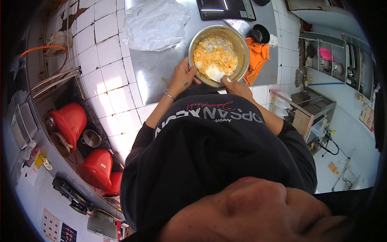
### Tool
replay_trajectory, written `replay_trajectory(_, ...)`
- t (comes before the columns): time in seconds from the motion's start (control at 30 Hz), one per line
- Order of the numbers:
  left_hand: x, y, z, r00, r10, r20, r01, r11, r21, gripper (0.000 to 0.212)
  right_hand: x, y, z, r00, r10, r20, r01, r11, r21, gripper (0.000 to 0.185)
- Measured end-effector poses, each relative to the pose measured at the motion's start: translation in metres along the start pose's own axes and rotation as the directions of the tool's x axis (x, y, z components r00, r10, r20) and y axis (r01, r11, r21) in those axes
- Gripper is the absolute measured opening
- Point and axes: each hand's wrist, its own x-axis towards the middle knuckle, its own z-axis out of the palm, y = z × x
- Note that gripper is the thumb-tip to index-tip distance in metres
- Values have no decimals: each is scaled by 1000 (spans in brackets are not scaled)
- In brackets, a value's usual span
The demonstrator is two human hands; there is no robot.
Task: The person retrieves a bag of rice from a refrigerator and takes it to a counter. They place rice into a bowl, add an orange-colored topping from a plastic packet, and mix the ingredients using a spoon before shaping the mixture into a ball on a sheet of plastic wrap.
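A round metal bowl (246,62) sits at the near edge of a steel table (169,66), holding a yellowish, rice-like food mixture (219,54) with small orange-red bits. My left hand (183,75) grips the bowl's left rim, thumb on the upper side and fingers outside. My right hand (237,87) is at the near right rim, closed on a white scoop or spatula (214,72). The tool's broad end rests in the near part of the mixture. Its handle is mostly hidden by the hand.
A crumpled white plastic sheet (155,25) lies left of the bowl. A black flat device (226,9) is at the far edge. On the right are an orange cloth (257,60) and a small black bowl (260,34). Red plastic tubs (96,168) stand under the left-hand counter.
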Motion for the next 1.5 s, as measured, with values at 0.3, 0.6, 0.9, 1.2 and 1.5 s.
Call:
replay_trajectory(0.3, 3, 4, 0, 1000, -26, -16, 26, 999, -44, 18, 13, 15, -71, 972, -13, 234, 61, 978, -198, 35)
replay_trajectory(0.6, 13, 22, -17, 997, -47, 55, 33, 971, 236, 18, 24, 24, -140, 973, -145, 180, 191, 944, -268, 27)
replay_trajectory(0.9, 40, 53, -33, 998, 53, 39, -63, 932, 358, 24, 65, 91, -78, 853, -488, 188, 523, 802, -290, 30)
replay_trajectory(1.2, 37, 48, -36, 993, 6, 120, -58, 898, 436, 27, 63, 54, -18, 853, -454, -258, 505, 842, 189, 29)
replay_trajectory(1.5, 32, 39, -38, 991, -70, 117, 37, 964, 263, 28, 53, 64, -84, 895, -215, 391, -355, 187, 916, 20)
